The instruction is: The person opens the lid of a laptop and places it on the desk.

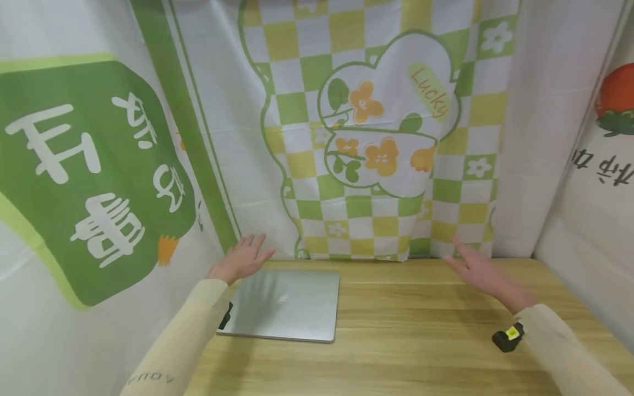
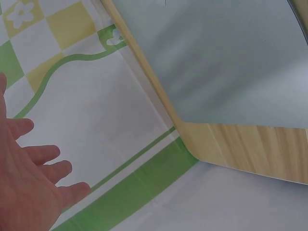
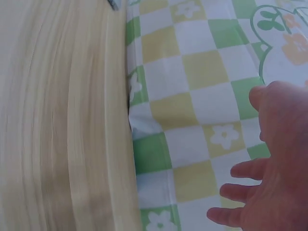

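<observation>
A closed silver laptop lies flat on the left part of the wooden table. My left hand hovers above the laptop's far left corner, fingers spread and holding nothing; its shadow falls on the lid. In the left wrist view the same hand shows straight, parted fingers, with the laptop lid off to the right. Over the table's right side my right hand is raised with nothing in it. The right wrist view shows that hand with its fingers extended and apart.
A green and yellow checked curtain hangs along the table's back edge. White printed cloth with a green panel stands at the left, and another cloth at the right. Black wrist straps sit on both sleeves.
</observation>
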### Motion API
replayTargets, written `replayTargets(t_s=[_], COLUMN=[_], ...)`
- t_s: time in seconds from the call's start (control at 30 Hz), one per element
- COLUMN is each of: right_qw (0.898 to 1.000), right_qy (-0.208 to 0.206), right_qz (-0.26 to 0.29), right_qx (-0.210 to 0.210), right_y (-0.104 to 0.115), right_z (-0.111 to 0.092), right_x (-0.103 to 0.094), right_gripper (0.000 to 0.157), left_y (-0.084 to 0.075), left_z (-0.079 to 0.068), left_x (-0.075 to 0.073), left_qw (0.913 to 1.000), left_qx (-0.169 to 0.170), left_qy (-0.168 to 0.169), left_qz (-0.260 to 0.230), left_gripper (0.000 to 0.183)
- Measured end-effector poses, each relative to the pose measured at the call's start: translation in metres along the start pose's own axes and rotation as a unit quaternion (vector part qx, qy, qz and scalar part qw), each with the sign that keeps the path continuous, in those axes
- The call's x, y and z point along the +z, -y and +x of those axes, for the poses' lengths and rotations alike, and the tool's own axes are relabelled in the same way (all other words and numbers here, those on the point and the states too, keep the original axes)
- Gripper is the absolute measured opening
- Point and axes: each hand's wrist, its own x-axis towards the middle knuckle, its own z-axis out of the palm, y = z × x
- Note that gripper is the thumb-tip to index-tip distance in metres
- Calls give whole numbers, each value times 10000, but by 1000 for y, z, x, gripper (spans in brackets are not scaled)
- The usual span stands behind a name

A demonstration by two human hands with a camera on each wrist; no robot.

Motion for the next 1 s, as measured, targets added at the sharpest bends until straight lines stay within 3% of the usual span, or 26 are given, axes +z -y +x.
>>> replayTargets(t_s=[0.27,0.73,1.0], right_qw=[9991,9941,9915], right_qy=[-97,-3,-13], right_qz=[402,1040,1239], right_qx=[40,304,405], right_y=[16,37,47], right_z=[-4,0,3], right_x=[21,68,90], right_gripper=[72,68,67], left_y=[5,24,36], left_z=[-2,-3,-6], left_x=[6,17,25], left_qw=[9990,9893,9881], left_qx=[170,-93,-238], left_qy=[-239,-175,-105], left_qz=[-327,-1446,-1516], left_gripper=[73,79,81])
